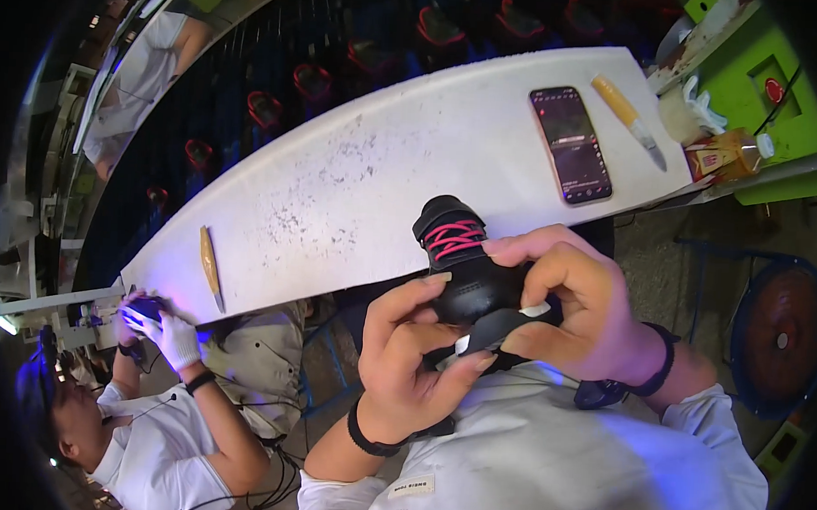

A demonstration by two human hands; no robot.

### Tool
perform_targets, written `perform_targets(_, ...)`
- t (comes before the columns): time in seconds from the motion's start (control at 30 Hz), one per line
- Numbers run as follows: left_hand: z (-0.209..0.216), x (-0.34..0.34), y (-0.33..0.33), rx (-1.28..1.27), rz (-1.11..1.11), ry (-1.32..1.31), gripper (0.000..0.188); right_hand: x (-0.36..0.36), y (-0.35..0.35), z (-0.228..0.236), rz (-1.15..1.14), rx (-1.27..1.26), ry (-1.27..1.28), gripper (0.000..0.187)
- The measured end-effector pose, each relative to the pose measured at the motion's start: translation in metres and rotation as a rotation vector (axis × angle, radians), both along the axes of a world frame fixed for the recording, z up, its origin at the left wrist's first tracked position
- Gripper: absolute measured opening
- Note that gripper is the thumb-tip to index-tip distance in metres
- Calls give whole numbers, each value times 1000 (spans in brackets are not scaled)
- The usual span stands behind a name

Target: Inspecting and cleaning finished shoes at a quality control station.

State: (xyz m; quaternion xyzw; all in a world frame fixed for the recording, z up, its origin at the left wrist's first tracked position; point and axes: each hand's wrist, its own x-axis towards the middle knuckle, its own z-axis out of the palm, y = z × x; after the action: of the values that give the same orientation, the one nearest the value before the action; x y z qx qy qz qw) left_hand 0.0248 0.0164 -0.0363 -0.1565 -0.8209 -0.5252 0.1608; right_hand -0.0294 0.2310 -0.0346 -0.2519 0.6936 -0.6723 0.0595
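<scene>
Low in the centre of the frame, the person's left hand [402,369] and right hand [589,304] are close together, both clamped on a black shoe [469,292] with pink laces [453,241]. The shoe is held at the near edge of the workbench, laces toward the top of the frame; fingers and thumbs pinch a curved black strip [496,330] at its lower end, and whether that strip is attached cannot be told. Beyond, the white workbench [403,173] arcs across the frame. At its upper right lie a smartphone [573,145], screen lit, and a wooden-handled knife [631,123] just beside it; a second knife [209,266] lies toward the left end. Near the right end is a capped bottle [727,156] of amber liquid. At the lower left, a co-worker in a white shirt [167,459] bends over a dark object, a white glove [179,341] on one hand. Past the bench's far edge, dark, red-trimmed items [439,27] run in a row along the top.
</scene>
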Motion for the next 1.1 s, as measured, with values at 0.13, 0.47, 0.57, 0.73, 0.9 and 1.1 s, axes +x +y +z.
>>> perform_targets(0.13, 3, 9, -8, -54, -60, 9, 33, 5, 2, 3, 33, 76, 108, 36)
perform_targets(0.47, 3, 18, -14, -67, -87, -9, 34, 5, -1, 1, 133, 32, 146, 38)
perform_targets(0.57, 6, 15, -13, -110, -92, 8, 35, 7, -2, -1, 93, 13, 124, 39)
perform_targets(0.73, 5, 13, -13, -121, -149, -7, 39, 7, 0, -5, 71, -24, 136, 39)
perform_targets(0.9, 3, 8, -9, -130, -158, 14, 40, 3, 3, -9, 64, -59, 130, 36)
perform_targets(1.1, 0, -5, -2, -118, -160, 66, 38, 3, 17, 3, 80, -44, -138, 42)
